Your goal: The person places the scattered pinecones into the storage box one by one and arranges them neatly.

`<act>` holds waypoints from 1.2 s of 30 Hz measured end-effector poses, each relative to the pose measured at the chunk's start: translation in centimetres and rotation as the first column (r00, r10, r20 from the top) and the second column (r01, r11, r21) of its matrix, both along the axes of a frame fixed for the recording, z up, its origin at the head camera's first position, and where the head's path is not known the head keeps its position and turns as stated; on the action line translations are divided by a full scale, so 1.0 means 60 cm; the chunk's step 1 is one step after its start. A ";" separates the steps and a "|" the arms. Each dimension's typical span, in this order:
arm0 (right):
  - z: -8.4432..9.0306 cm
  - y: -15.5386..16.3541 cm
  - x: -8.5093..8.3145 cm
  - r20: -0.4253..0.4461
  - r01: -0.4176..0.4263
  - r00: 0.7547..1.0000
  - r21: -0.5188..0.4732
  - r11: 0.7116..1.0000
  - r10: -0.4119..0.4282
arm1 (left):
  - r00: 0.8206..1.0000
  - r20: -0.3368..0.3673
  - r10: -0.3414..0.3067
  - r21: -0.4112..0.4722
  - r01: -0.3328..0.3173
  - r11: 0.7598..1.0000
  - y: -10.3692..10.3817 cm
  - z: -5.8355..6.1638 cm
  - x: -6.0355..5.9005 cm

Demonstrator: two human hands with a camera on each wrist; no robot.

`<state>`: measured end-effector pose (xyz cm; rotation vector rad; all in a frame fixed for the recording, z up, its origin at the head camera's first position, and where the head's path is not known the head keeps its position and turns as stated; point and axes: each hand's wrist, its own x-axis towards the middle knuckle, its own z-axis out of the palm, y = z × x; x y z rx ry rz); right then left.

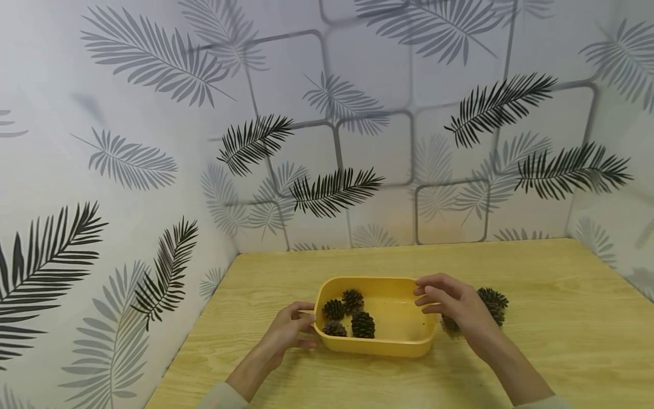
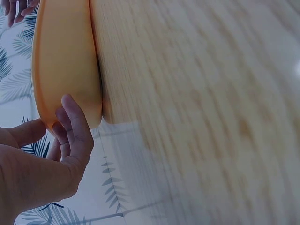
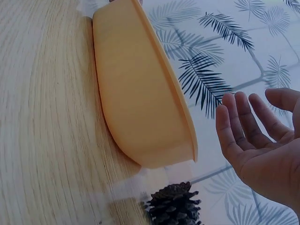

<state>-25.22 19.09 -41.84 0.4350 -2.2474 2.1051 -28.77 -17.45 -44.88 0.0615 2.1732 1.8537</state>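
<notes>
Yellow plastic makes up the tub, which sits on the wooden tabletop, near the front and a little left of the middle. It is one tub, long with round corners.

Four pine cones lie inside it, all bunched at the left end. They are dark brown and touch each other. The right end of the tub shows only its bare yellow floor.

The left hand holds the left end of the tub. From the left wrist view, its fingers curl against the outside wall, with the thumb on the other side of the rim, so it pinches the edge.

The right hand is over the right end of the tub. From the right wrist view, its fingers are straight and a little spread, with the palm open, and they hold nothing. I cannot tell if the fingertips touch the rim.

Two more pine cones rest on the tabletop just right of the tub. One pine cone shows behind the right hand. The other pine cone is mostly hidden under that hand, close to the tub's corner.

Behind the tabletop stand white walls with grey and black leaf prints.
</notes>
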 end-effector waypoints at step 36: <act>-0.049 0.132 0.015 0.200 0.098 0.969 0.213 0.972 -0.142 | 1.000 -0.007 0.006 -0.012 -0.006 1.000 0.000 -0.001 0.000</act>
